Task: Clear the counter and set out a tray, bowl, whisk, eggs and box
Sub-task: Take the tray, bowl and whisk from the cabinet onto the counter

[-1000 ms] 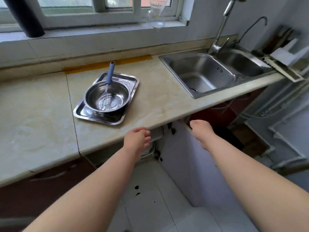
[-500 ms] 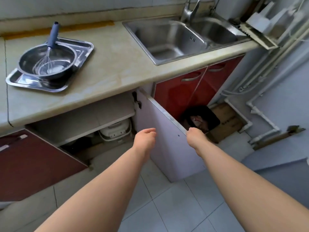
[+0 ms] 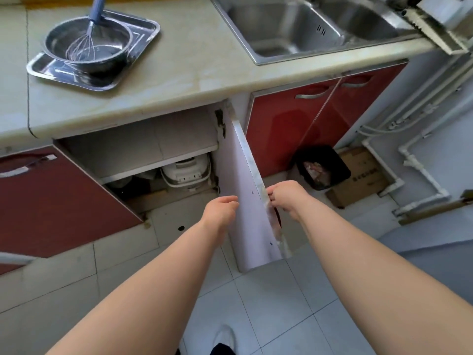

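Observation:
A steel tray [image 3: 139, 39] lies on the beige counter [image 3: 184, 73] at the upper left. In it stands a steel bowl [image 3: 87, 47] with a blue-handled whisk [image 3: 87, 39] leaning inside. Below the counter a cabinet door [image 3: 245, 208] stands swung open, edge toward me. My right hand [image 3: 286, 197] grips the door's outer edge with curled fingers. My left hand [image 3: 221, 208] hovers beside the door's white inner face, fingers loosely curled, holding nothing. No eggs or box are visible on the counter.
A double steel sink [image 3: 307, 29] is set into the counter at the right. The open cabinet holds a white rice cooker [image 3: 185, 171] under a shelf. Red cabinet doors [image 3: 302, 124] flank it. A black bin [image 3: 321, 167] and a cardboard box [image 3: 358, 175] sit on the tiled floor.
My view has dropped from the counter toward the cabinet. Both hands moved down, the right hand took the door's edge and the door swung open, showing the shelf and rice cooker.

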{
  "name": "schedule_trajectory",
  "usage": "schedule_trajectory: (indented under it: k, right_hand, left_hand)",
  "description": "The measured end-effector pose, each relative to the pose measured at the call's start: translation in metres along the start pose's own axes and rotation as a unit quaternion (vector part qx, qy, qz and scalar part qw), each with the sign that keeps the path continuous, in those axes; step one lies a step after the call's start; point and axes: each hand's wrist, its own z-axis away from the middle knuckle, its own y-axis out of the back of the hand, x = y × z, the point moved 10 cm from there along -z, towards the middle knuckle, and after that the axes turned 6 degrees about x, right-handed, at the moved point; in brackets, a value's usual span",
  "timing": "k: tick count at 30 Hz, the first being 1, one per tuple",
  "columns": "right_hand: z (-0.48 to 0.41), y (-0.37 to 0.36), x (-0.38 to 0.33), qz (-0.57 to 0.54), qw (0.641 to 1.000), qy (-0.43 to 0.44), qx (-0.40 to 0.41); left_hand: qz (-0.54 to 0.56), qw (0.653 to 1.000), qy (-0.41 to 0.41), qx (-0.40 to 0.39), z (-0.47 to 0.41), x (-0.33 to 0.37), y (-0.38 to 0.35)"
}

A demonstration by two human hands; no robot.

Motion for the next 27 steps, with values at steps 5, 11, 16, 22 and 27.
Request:
schedule_trajectory:
  k: [5, 11, 16, 22, 27]
  right_hand:
    - [0.012, -0.046, -0.029, -0.056, 0.998, 0.009, 0.001]
    - [0.023, -0.135, -0.056, -0.19, 0.974, -0.077, -0.094]
    - [0.025, -0.176, -0.092, -0.237, 0.964, -0.093, -0.071]
    - [0.014, -0.216, -0.126, -0.253, 0.958, -0.105, -0.079]
    - [0.002, -0.243, -0.155, -0.271, 0.952, -0.117, -0.082]
  left_hand:
    - [-0.005, 1.0, 0.013, -0.004, 0.004, -0.022, 0.04]
    - [0.007, 0.999, 0.034, -0.002, -0.002, -0.033, 0.106]
    - [0.018, 0.998, 0.031, 0.044, -0.012, -0.027, 0.175]
    - [0.071, 0.993, 0.051, 0.079, -0.035, -0.025, 0.24]
    - [0.06, 0.991, 0.031, 0.114, -0.062, -0.013, 0.283]
